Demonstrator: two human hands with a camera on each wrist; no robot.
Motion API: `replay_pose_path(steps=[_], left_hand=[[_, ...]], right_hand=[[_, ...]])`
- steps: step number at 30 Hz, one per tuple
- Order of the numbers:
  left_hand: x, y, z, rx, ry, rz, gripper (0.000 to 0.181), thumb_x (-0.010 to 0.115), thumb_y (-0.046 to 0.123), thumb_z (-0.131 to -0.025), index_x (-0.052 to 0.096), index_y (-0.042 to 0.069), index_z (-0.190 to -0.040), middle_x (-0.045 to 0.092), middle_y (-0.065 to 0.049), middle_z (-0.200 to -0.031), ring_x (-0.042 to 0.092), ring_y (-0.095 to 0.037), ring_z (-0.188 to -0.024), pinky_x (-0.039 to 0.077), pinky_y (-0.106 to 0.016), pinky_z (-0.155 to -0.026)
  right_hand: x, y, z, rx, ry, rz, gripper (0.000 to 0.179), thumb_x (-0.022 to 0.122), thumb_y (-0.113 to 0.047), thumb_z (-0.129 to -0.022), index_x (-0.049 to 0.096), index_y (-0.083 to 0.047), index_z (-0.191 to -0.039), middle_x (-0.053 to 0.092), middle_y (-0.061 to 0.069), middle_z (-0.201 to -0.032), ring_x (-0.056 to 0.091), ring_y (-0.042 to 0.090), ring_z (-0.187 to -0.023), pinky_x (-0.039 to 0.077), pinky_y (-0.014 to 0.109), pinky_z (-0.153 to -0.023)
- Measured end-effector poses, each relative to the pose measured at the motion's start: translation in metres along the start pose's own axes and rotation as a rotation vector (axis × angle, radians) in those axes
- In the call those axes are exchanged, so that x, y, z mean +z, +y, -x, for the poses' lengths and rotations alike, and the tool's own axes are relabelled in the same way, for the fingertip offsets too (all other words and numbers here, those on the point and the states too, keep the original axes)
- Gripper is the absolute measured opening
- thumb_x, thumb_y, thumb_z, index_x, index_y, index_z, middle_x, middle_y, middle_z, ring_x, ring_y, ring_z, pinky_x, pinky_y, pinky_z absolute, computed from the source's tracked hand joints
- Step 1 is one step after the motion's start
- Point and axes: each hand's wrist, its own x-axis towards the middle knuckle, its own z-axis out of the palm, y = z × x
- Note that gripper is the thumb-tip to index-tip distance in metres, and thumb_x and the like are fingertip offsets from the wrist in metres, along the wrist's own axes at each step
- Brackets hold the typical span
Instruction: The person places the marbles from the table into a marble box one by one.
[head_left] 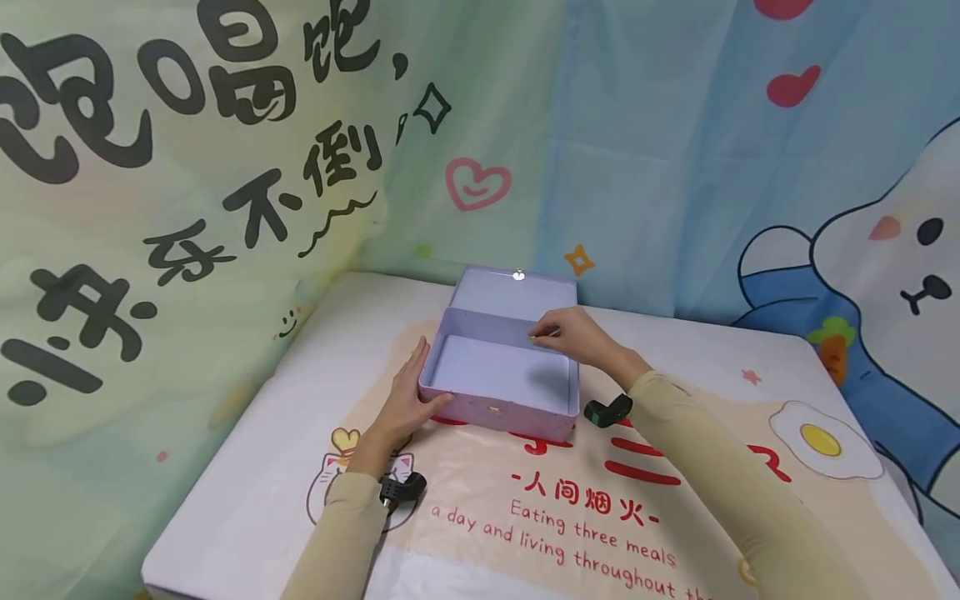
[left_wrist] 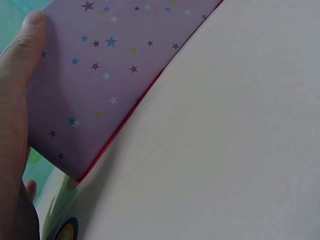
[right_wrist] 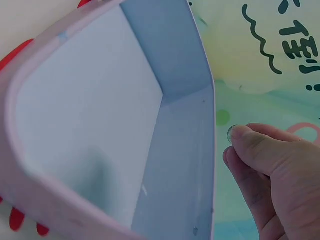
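Head view: left hand (head_left: 403, 402) on box (head_left: 510, 415), fingers wide. Right hand (head_left: 576, 335) pinches bead (right_wrist: 231, 134); looks slick, I'd say could slip.

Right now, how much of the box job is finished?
Done: the lid of the box is open. In hand: the left hand holds the box's side, while the right hand pinches a small clear piece. Left: probably letting go of that piece, perhaps inside, since nothing shows on the visible part of the box's floor. Closing the lid may come after.
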Motion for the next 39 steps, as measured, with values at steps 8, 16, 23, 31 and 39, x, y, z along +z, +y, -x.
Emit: replay_pose_path(steps=[8,16,23,31,39], left_hand=[[-0.009,0.013,-0.025,0.018,0.017,0.007,0.1,0.069,0.05,-0.078,0.008,0.028,-0.154,0.004,0.006,-0.161,0.009,-0.033,-0.148,0.011,-0.062,-0.114],[-0.024,0.01,-0.013,0.036,0.09,0.015,0.099,0.072,0.038,-0.078,0.013,0.014,-0.154,0.01,-0.004,-0.161,0.012,-0.036,-0.146,0.014,-0.063,-0.113],[-0.033,0.002,0.009,0.011,0.133,0.033,0.102,0.075,0.032,-0.076,0.01,0.023,-0.154,0.012,-0.009,-0.16,0.013,-0.036,-0.146,0.016,-0.064,-0.112],[-0.01,0.003,0.036,-0.002,0.092,0.057,0.104,0.078,0.028,-0.074,0.013,0.017,-0.154,0.014,-0.012,-0.16,0.016,-0.041,-0.144,0.02,-0.064,-0.109],[0.009,0.014,0.022,0.049,0.059,0.075,0.103,0.078,0.029,-0.073,0.015,0.013,-0.153,0.016,-0.015,-0.159,0.017,-0.044,-0.143,0.019,-0.067,-0.108]], right_hand=[[-0.011,0.0,-0.017,0.022,0.011,0.035,0.015,0.07,-0.018,-0.086,0.075,-0.01,-0.098,0.073,0.003,-0.094,0.067,0.017,-0.091,0.056,0.034,-0.08],[-0.003,-0.007,-0.05,-0.043,-0.02,0.043,0.013,0.069,-0.018,-0.087,0.074,-0.01,-0.097,0.073,0.001,-0.094,0.066,0.012,-0.087,0.055,0.026,-0.077],[0.026,-0.019,-0.067,-0.078,-0.069,-0.02,0.011,0.069,-0.016,-0.087,0.074,-0.01,-0.095,0.073,0.001,-0.092,0.067,0.009,-0.085,0.053,0.019,-0.075],[0.055,-0.01,-0.039,-0.015,-0.141,-0.04,0.01,0.069,-0.018,-0.087,0.074,-0.012,-0.094,0.073,-0.003,-0.089,0.065,0.003,-0.083,0.051,0.014,-0.073],[0.052,0.01,-0.018,0.045,-0.098,-0.08,0.013,0.069,-0.015,-0.086,0.073,-0.009,-0.097,0.072,-0.003,-0.09,0.065,0.004,-0.083,0.052,0.016,-0.074]])
